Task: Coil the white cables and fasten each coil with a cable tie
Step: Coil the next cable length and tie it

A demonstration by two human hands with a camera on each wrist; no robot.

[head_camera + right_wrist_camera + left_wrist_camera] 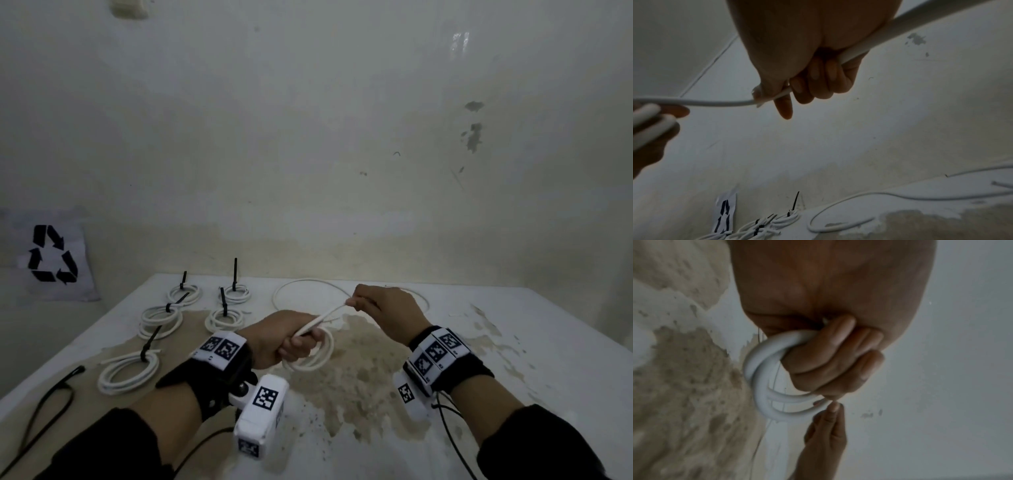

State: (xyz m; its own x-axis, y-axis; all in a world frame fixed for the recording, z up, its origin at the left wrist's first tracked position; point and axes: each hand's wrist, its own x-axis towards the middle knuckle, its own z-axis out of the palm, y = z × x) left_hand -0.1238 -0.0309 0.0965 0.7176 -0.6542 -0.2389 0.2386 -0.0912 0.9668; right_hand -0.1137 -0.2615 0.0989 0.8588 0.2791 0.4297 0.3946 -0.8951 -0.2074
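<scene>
My left hand (291, 344) is clenched round a small coil of white cable (317, 354) held above the table's middle; the left wrist view shows its fingers (838, 356) curled round the coil's loops (764, 374). From that coil the cable's free length (325, 317) runs up and right to my right hand (363, 301), which grips it in curled fingers (818, 78). Beyond that hand the cable (920, 24) passes on, and a loose white loop (301, 287) lies on the table behind.
Several tied white coils with black cable ties (224, 303) lie on the table's left part, one (128, 373) nearest me. A loose black tie (73, 373) rests at the left edge. A recycling sign (51, 253) hangs on the wall. The tabletop (359, 377) is stained.
</scene>
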